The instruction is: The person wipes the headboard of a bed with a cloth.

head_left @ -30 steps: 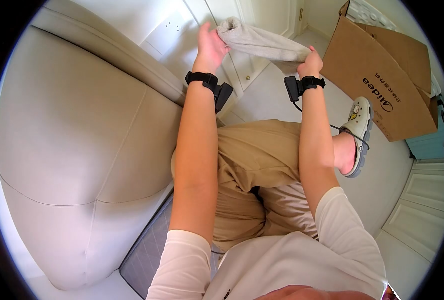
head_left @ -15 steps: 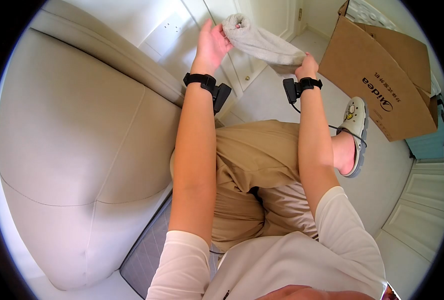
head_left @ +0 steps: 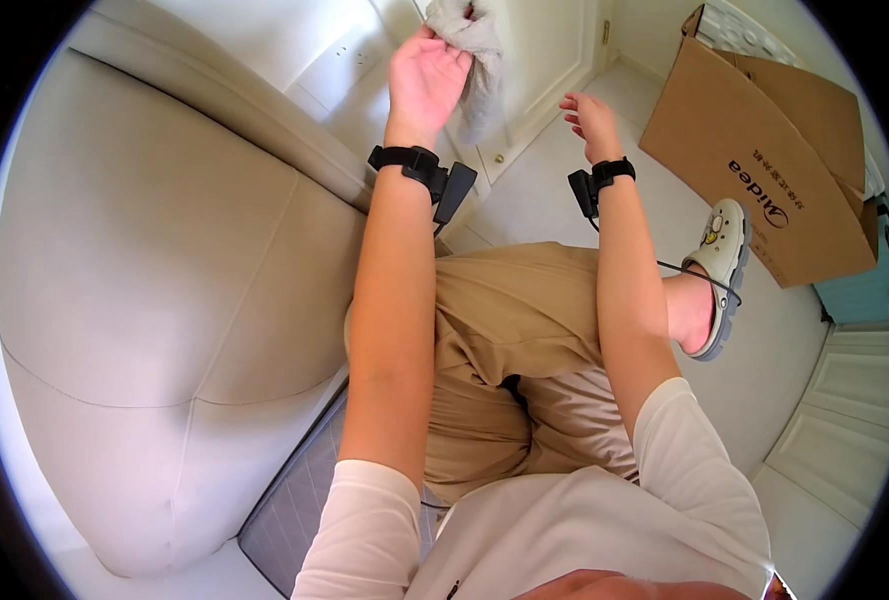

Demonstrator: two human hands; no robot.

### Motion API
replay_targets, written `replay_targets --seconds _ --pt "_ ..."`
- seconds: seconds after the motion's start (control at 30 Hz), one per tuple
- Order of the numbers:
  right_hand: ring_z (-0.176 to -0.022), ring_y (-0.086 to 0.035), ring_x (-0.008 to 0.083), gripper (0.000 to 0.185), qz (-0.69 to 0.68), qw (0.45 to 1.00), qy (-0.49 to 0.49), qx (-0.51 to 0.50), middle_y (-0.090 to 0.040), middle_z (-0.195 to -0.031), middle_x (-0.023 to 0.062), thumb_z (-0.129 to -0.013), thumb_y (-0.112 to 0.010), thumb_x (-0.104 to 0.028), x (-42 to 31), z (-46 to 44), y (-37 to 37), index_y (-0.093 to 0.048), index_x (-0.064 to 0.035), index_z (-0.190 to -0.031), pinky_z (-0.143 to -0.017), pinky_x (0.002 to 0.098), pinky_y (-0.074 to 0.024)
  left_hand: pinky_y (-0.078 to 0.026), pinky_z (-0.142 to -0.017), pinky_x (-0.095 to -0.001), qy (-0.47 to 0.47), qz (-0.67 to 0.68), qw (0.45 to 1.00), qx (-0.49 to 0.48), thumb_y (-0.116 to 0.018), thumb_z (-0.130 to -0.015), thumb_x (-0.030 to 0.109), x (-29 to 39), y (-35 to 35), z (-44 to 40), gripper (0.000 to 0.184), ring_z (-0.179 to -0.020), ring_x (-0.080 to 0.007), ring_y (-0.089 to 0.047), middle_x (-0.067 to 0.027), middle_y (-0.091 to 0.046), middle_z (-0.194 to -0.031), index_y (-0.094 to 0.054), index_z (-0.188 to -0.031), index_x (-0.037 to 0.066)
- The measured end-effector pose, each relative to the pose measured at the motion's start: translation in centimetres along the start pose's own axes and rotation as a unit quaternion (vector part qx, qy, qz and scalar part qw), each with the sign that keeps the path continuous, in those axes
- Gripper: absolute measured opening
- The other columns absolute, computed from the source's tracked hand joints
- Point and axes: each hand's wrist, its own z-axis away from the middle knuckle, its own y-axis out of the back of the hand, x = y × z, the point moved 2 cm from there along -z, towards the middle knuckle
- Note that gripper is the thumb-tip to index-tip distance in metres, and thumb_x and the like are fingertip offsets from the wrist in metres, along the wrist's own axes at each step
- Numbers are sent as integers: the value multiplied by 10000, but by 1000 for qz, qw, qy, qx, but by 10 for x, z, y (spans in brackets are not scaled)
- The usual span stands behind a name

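Note:
A rolled light-grey towel, fuzzy in texture, hangs near the top of the view, its upper end cut off by the frame edge. My left hand holds it near its upper end, palm towards me, with the fingertips against the fabric. The towel's lower end dangles free in front of a white door. To the right, my right hand is held up with nothing in it, fingers apart and slightly bent, separate from the towel. Both wrists carry black straps with small black devices.
A beige padded furniture piece fills the left side. At the right stands a brown cardboard box with open flaps. White cabinet doors are ahead, with a wall socket beside them. My foot in a clog is near the box.
My right hand has let go of the towel, whose freed end has swung down and left. The towel now hangs from my left hand, higher in view.

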Motion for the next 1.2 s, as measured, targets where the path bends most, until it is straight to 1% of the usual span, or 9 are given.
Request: replay_targets --seconds 0.13,0.2,0.27,0.33,0.47,0.6,0.73,0.93,1.2 --pt "-1007 -623 168 440 21 987 147 -61 -691 -1214 35 -1048 -508 -415 -46 27 -32 -611 -80 -1315 -899 315 -474 -340 -1233 -426 -9 -53 998 -43 -454 -864 -49 -1 -7 -2 604 -1399 -293 -465 -169 -474 -1509 -413 -1466 -61" --pt "-1047 -622 184 444 -22 962 260 -81 -685 -1197 62 -1068 -480 -408 -77 52 -52 -624 -42 -1275 -913 332 -482 -411 -1108 -457 5 -48 999 -9 -525 -909 59 1 -42 12 445 -1237 -306 -552 -199 -574 -1322 -504 -1334 -71" --pt "-1070 -606 176 465 -38 938 331 -95 -668 -1211 59 -1087 -458 -416 -95 68 -64 -599 -33 -1310 -941 332 -473 -430 -1084 -446 19 -72 997 -34 -530 -898 58 -3 -49 14 455 -1221 -303 -564 -196 -590 -1308 -508 -1332 -79" --pt "-1076 -577 144 508 -23 928 355 -106 -638 -1256 25 -1102 -444 -438 -101 72 -69 -539 -53 -1421 -981 316 -449 -396 -1163 -395 32 -121 986 -110 -467 -833 -53 -10 -30 7 628 -1353 -283 -502 -159 -523 -1467 -425 -1459 -85" --pt "-1175 -547 152 541 -78 951 279 -105 -627 -1293 57 -1108 -432 -430 -90 56 -57 -521 -11 -1438 -1055 302 -413 -391 -1157 -365 55 -332 937 -99 -497 -866 -52 -21 -14 4 581 -1323 -250 -527 -120 -584 -1413 -508 -1447 -48" --pt "-1164 -556 159 532 -107 956 268 -55 -639 -1286 66 -1112 -416 -415 -92 61 -55 -555 12 -1397 -1058 314 -410 -461 -997 -307 76 -480 867 -109 -585 -890 17 -27 -8 8 548 -1140 -177 -588 -64 -661 -1252 -560 -1437 12" --pt "-1179 -558 164 516 -126 962 223 -90 -640 -1295 71 -1115 -398 -406 -98 64 -53 -588 3 -1366 -1063 320 -411 -468 -970 -293 52 -515 845 -138 -585 -900 41 -25 -16 10 500 -1069 -149 -607 -53 -676 -1163 -569 -1399 8" --pt "-1105 -611 174 526 -137 956 208 -158 -683 -1213 79 -1129 -304 -391 -111 82 -58 -647 -29 -1296 -1029 333 -454 -472 -1008 -329 132 -368 917 -75 -560 -875 26 -30 -29 16 434 -1077 -168 -610 -56 -666 -1162 -605 -1307 17" --pt "-1092 -644 201 607 -153 939 215 -223 -709 -1189 105 -1131 -239 -429 -122 91 -62 -675 -19 -1235 -1020 341 -488 -419 -1113 -421 202 -162 961 -93 -536 -868 115 -24 -43 26 469 -1187 -248 -606 -95 -659 -1251 -560 -1319 -8"
